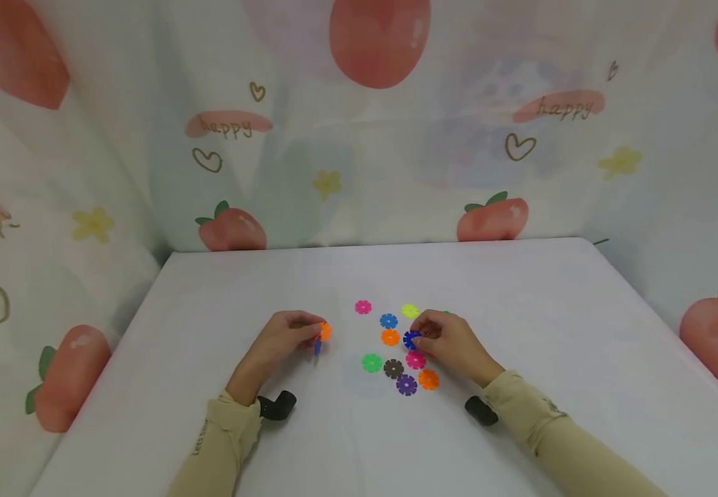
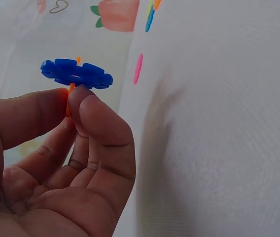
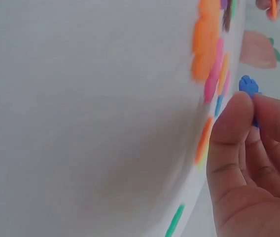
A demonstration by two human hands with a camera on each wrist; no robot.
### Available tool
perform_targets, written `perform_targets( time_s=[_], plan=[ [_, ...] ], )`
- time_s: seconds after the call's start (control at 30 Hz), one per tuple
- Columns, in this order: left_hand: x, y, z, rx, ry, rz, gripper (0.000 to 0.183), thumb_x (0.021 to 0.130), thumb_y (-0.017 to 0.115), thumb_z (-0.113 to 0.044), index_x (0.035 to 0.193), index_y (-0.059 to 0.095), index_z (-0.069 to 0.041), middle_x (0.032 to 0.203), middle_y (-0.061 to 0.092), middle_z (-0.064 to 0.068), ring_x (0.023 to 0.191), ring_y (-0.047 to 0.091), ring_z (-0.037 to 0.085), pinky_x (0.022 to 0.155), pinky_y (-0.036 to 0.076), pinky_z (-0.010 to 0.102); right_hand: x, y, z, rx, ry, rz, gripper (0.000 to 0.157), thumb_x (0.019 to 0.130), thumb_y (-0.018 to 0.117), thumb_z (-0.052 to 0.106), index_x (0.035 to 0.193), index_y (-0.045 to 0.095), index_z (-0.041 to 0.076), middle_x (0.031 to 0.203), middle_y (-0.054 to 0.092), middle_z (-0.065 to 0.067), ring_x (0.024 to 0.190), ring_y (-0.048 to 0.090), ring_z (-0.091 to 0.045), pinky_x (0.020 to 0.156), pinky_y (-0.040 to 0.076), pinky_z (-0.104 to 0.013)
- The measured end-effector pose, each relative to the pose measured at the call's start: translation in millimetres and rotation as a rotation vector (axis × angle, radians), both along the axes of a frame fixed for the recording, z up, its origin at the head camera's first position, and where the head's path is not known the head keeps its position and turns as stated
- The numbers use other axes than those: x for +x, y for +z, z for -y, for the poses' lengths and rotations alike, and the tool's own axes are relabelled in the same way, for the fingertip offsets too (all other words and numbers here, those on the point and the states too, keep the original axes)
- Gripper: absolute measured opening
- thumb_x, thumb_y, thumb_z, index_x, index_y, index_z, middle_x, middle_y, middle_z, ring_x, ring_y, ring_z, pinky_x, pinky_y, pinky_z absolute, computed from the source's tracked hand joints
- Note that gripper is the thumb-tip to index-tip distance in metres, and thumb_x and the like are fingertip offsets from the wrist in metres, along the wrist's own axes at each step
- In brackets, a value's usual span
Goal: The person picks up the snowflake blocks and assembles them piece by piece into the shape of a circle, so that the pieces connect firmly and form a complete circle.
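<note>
My left hand (image 1: 284, 338) pinches an orange interlocking disc (image 1: 326, 331) between thumb and finger. A blue disc (image 2: 76, 73) is slotted crosswise onto that orange one, as the left wrist view shows. Over the right side of the loose discs, my right hand (image 1: 455, 342) pinches a dark blue disc (image 1: 411, 339) by its edge; the right wrist view shows this disc (image 3: 249, 85) nearly edge-on, partly hidden by the thumb and finger. The two hands are apart, with loose discs lying on the table between them.
Several notched discs lie flat on the white table (image 1: 241, 290): pink (image 1: 363, 307), light blue (image 1: 389, 321), yellow (image 1: 410, 311), orange (image 1: 390, 337), green (image 1: 372, 362), brown (image 1: 393, 368) and purple (image 1: 406, 385). A printed curtain (image 1: 384, 138) stands behind the table.
</note>
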State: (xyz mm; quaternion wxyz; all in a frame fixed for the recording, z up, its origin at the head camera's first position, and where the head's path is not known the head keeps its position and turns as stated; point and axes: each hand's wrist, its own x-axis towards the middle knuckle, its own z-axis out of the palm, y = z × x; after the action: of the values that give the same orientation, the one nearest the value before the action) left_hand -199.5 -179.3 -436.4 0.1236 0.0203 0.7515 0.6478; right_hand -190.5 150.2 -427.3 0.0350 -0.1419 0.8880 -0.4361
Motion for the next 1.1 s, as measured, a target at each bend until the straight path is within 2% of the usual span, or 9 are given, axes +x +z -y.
perform_targets(
  time_s=[0.2,0.43,0.63,0.83,0.93,1.1],
  plan=[
    [0.2,0.5,-3.4,0.013,-0.026,0.003,0.022,0.102,0.067,-0.004,0.119,0.072,0.010,0.099,0.075,0.009,0.083,0.067,0.018,0.082,0.056,0.030,-11.2,0.2,25.6,-0.078,0.053,0.038,0.010,0.096,0.076,-0.003,0.103,0.072,0.002,0.096,0.071,-0.005,0.092,0.067,-0.024,0.080,0.058,-0.031],
    [-0.6,3.2,-8.8,-0.041,-0.005,0.022,0.018,0.103,0.066,-0.002,0.116,0.074,0.006,0.099,0.073,0.009,0.084,0.065,0.019,0.081,0.058,0.031,-22.4,5.3,54.1,-0.133,0.089,0.123,0.007,0.097,0.074,0.000,0.103,0.074,0.004,0.096,0.071,-0.006,0.090,0.067,-0.024,0.078,0.060,-0.031],
    [-1.3,5.2,-8.4,-0.045,-0.004,0.015,0.017,0.103,0.066,-0.003,0.114,0.075,0.006,0.098,0.075,0.008,0.081,0.066,0.018,0.079,0.057,0.029,-29.7,12.0,74.1,-0.144,0.144,0.110,0.005,0.098,0.074,0.001,0.102,0.076,0.002,0.098,0.073,-0.006,0.086,0.068,-0.021,0.075,0.059,-0.034],
    [-1.9,7.2,-8.8,-0.071,0.006,-0.001,0.017,0.104,0.067,-0.006,0.115,0.076,0.004,0.097,0.075,0.008,0.080,0.066,0.019,0.077,0.057,0.029,-34.6,13.1,89.5,-0.176,0.207,0.103,0.007,0.096,0.072,-0.005,0.097,0.076,0.001,0.096,0.075,-0.008,0.082,0.071,-0.026,0.078,0.060,-0.034],
    [-1.5,7.9,-8.8,-0.064,0.004,-0.013,0.017,0.104,0.067,-0.006,0.115,0.076,0.005,0.096,0.075,0.008,0.080,0.066,0.019,0.076,0.057,0.029,-34.1,14.0,95.3,-0.175,0.239,0.082,0.009,0.096,0.072,-0.006,0.096,0.077,0.001,0.098,0.075,-0.008,0.084,0.071,-0.023,0.079,0.061,-0.034],
    [-0.6,9.1,-9.4,-0.061,0.010,-0.012,0.017,0.103,0.067,-0.004,0.114,0.075,0.006,0.095,0.076,0.009,0.080,0.067,0.019,0.077,0.058,0.030,-31.4,16.8,100.9,-0.160,0.248,0.067,0.011,0.096,0.071,-0.007,0.096,0.077,0.002,0.100,0.075,-0.007,0.087,0.072,-0.023,0.079,0.061,-0.033]
  ],
)
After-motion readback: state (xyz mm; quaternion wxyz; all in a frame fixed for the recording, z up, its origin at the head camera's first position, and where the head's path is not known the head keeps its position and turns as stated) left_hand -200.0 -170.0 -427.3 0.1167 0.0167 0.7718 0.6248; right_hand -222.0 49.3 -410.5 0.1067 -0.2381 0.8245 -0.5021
